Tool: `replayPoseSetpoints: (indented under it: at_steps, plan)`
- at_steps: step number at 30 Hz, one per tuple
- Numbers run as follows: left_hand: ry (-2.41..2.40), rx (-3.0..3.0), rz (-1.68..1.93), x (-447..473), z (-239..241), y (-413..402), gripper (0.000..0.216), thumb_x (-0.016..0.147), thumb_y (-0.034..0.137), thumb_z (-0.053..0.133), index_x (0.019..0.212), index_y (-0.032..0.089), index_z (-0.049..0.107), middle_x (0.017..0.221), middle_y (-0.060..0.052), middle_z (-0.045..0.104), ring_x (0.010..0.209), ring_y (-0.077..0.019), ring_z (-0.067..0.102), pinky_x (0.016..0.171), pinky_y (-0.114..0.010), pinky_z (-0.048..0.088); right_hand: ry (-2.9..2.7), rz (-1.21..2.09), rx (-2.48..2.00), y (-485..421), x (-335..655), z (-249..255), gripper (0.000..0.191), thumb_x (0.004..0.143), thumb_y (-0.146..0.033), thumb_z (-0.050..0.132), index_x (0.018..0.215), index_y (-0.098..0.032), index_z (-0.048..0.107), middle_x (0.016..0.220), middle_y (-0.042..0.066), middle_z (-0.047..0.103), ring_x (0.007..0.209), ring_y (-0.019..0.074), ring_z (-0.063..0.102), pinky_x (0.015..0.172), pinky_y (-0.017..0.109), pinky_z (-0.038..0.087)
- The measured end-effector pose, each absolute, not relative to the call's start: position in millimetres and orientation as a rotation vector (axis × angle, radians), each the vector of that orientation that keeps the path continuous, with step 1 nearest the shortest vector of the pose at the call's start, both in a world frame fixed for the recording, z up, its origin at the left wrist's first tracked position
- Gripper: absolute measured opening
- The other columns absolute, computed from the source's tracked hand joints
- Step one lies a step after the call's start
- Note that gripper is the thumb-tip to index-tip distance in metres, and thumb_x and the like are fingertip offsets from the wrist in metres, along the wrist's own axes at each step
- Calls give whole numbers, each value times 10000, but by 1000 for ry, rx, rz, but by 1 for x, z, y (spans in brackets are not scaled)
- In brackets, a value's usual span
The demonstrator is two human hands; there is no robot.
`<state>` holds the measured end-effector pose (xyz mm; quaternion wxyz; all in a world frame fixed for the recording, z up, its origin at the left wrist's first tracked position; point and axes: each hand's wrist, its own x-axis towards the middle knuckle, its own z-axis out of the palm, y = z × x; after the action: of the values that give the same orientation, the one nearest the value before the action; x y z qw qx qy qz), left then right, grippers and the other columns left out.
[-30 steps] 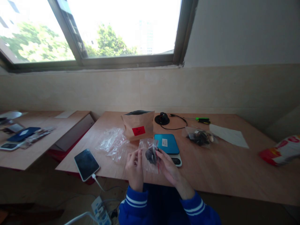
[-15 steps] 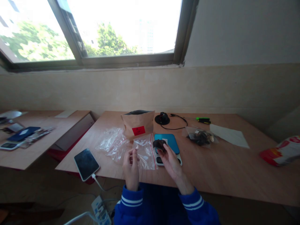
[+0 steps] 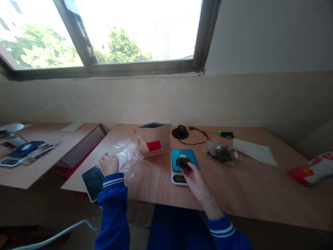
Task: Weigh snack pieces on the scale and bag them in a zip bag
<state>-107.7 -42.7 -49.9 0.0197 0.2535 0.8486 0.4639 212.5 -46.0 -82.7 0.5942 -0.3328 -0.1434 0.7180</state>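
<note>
My right hand pinches a small dark lump and holds it on the blue platform of a small kitchen scale. My left hand has its fingers curled on the clear plastic bags at the table's left side, just above a phone. A brown paper pouch with a red label stands behind the scale.
A clear bag with dark pieces lies right of the scale, a white paper sheet beyond it. A black round device with cable and a green-black tool sit near the wall. A red-white packet lies far right. Another table stands at left.
My right hand took the dark lump out of the clear bag and moved it onto the scale. My left hand carried the emptied bag left to the pile by the phone.
</note>
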Motion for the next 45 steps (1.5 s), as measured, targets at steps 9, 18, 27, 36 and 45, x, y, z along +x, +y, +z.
replayPoseSetpoints:
  at_steps: [9, 18, 27, 36, 45]
  plan:
    - [2452, 1492, 1090, -90, -108, -20, 446, 898, 343, 438, 1321, 224, 511, 1499, -152, 323, 1369, -366, 310, 1083, -580, 261, -355, 1685, -785, -50, 219, -75, 88, 716, -174, 714, 802, -194, 703, 938, 8, 726, 920, 132, 658, 729, 194, 562]
    - [2489, 1427, 685, -78, -123, -17, 473, 867, 402, 510, 1328, 297, 507, 1518, -98, 328, 1376, -425, 265, 1061, -666, 199, -471, 1669, -718, -31, 218, -51, 118, 718, -196, 696, 831, -163, 686, 938, 38, 721, 904, 136, 654, 733, 201, 549]
    - [1832, 2054, 1790, -7, -14, -16, 446, 911, 233, 426, 1356, 222, 418, 1394, -118, 446, 1289, -235, 438, 1065, -445, 385, -958, 1659, -433, 32, 174, 41, 88, 718, -211, 633, 805, -199, 638, 900, -5, 691, 886, 132, 625, 751, 219, 513]
    - [1711, 2161, 1683, 1, -17, -2, 377, 886, 176, 457, 1257, 237, 471, 1312, -105, 451, 1210, -222, 485, 1009, -417, 436, -1505, 1573, -458, 76, 137, 63, 148, 752, -210, 609, 887, -176, 561, 877, -2, 631, 835, 121, 579, 746, 230, 473]
    - [1617, 2122, 1783, 2, -35, -13, 298, 883, 202, 501, 1179, 237, 510, 1232, -90, 364, 942, -150, 565, 933, -384, 481, -2048, 1041, -478, 75, 149, 64, 174, 831, -295, 581, 942, -168, 537, 892, 20, 567, 862, 153, 537, 781, 274, 455]
